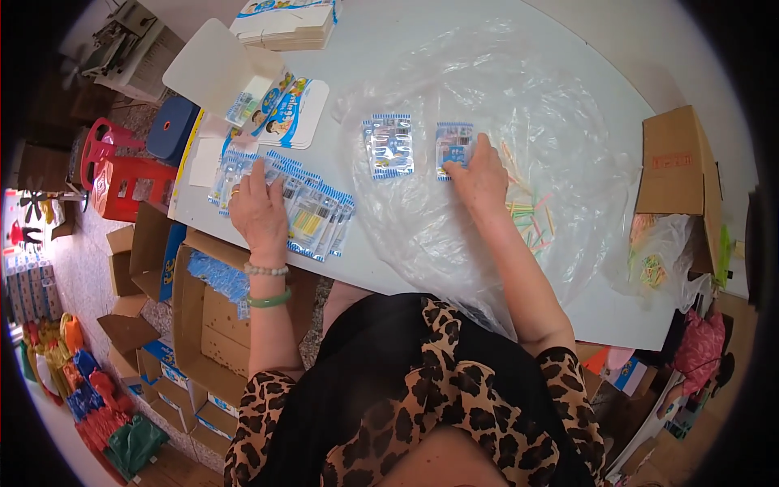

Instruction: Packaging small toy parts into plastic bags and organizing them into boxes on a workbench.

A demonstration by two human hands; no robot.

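Note:
On the left of the table, my left hand rests over a fanned row of blue-and-white plastic packets, its fingers stretched out and slightly apart. A small flat packet of blue and clear film lies under my right hand, whose thumb and fingers take it by its right side. Between the hands sits a short stack of similar packets on a clear plastic sheet. Loose thin coloured sticks are scattered on the sheet, just right of my right wrist.
An open white carton and folded printed cartons stand at the far left, a carton stack behind. A cardboard box and a bag of coloured sticks sit at right. Below the table's left edge is an open box.

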